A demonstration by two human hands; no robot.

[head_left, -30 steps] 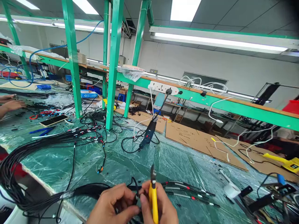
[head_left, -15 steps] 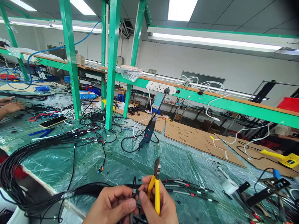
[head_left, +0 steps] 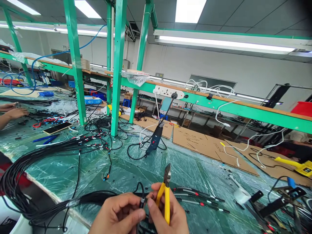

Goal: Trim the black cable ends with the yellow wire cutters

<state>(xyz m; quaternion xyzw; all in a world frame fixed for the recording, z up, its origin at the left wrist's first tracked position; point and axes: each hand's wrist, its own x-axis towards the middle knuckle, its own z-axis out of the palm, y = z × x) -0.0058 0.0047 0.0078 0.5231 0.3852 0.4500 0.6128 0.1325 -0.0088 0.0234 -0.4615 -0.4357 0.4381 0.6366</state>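
My left hand (head_left: pixel 118 216) is closed at the front of the bench, pinching a black cable (head_left: pixel 142 202) between thumb and fingers. My right hand (head_left: pixel 172 214) holds yellow-handled diagonal cutters (head_left: pixel 167 200) in the palm, jaws pointing up and away from the cable. The thumb and index finger of that hand pinch close beside the cable; what sits between those fingertips is too small to make out. A thick bundle of black cables (head_left: pixel 92 196) runs behind my hands, and its ends with red and white marks (head_left: pixel 196 194) lie to the right.
A black handheld tool (head_left: pixel 154 141) stands on the film-covered bench (head_left: pixel 180 169) ahead. Green posts (head_left: pixel 117 68) rise behind it. At right are a white tape roll (head_left: pixel 241 196), a metal fixture (head_left: pixel 275 201) and cardboard sheets (head_left: pixel 202 143). A co-worker's hands (head_left: pixel 16 112) are at far left.
The cutters and both hands have shifted slightly right in view, along with the whole scene. A loop of black cable now shows more above my left fingers. Both grips stay the same.
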